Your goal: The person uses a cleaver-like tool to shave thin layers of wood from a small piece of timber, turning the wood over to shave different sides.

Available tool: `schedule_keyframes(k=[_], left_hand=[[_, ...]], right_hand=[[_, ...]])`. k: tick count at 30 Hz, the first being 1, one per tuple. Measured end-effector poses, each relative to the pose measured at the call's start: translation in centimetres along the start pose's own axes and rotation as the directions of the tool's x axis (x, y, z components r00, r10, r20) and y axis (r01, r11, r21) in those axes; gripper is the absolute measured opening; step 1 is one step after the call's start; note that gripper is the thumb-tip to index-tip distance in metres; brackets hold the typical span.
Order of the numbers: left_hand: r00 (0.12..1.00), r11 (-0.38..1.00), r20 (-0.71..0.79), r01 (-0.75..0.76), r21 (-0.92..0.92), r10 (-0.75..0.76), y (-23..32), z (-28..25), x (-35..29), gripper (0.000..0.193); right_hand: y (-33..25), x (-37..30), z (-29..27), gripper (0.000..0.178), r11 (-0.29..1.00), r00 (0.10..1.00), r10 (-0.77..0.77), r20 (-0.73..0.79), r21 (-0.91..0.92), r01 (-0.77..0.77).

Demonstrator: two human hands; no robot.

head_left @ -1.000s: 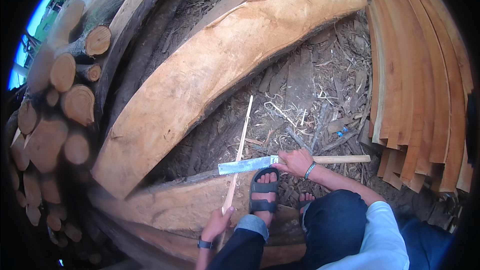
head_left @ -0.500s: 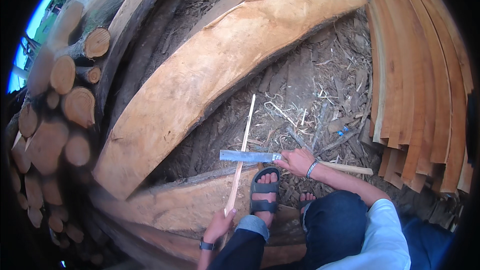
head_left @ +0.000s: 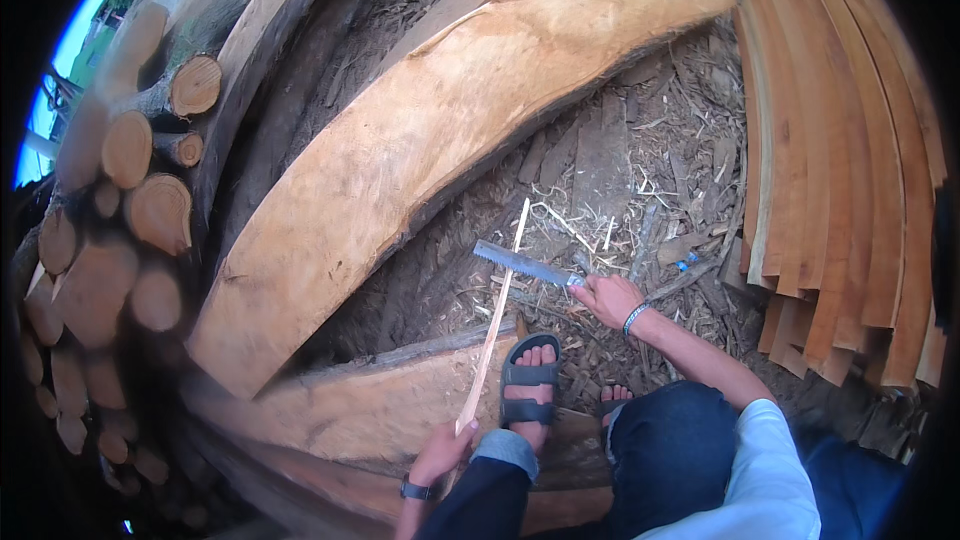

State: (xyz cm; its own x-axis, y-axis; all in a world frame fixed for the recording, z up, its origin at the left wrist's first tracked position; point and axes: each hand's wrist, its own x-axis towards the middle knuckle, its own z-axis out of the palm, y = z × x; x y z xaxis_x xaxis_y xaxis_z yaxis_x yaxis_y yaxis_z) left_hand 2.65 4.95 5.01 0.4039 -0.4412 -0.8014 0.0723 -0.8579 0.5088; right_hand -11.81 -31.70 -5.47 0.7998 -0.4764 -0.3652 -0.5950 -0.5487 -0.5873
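My left hand, at the lower middle, is closed around the lower end of a thin, pale wooden stick. The stick slants up and away from me, past the inner side of my sandalled foot. In my right hand is a hand saw, gripped by its handle, which my hand and forearm mostly hide. Its toothed metal blade crosses the stick near the far tip and tilts up to the left. Whether blade and stick touch, I cannot tell.
A long, curved wooden slab lies beyond my hands, and another slab lies beneath my foot. Cut logs are piled at the left. Planks are stacked at the right. Bark and wood shavings cover the ground.
The saw has moved away from me, toward the stick's tip, and its blade has turned from level to slanting. The stick's tip has shifted right; my left hand has barely moved.
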Motion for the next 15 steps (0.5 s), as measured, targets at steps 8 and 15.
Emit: schedule_keyframes(k=[8, 15], left_hand=[[1.0, 0.998, -0.018, 0.007, 0.06, -0.006, 0.0, -0.2, 0.1, 0.047], [1.0, 0.995, -0.005, 0.022, 0.096, -0.022, -0.1, 0.2, 0.0, 0.048]], right_hand=[[-0.9, -0.4, -1.1, 0.058, 0.998, 0.999, -0.022, -0.03, -0.06, 0.02], [0.2, -0.4, -1.7, 0.059, 0.998, 0.996, 0.051, -0.069, -0.037, -0.053]])
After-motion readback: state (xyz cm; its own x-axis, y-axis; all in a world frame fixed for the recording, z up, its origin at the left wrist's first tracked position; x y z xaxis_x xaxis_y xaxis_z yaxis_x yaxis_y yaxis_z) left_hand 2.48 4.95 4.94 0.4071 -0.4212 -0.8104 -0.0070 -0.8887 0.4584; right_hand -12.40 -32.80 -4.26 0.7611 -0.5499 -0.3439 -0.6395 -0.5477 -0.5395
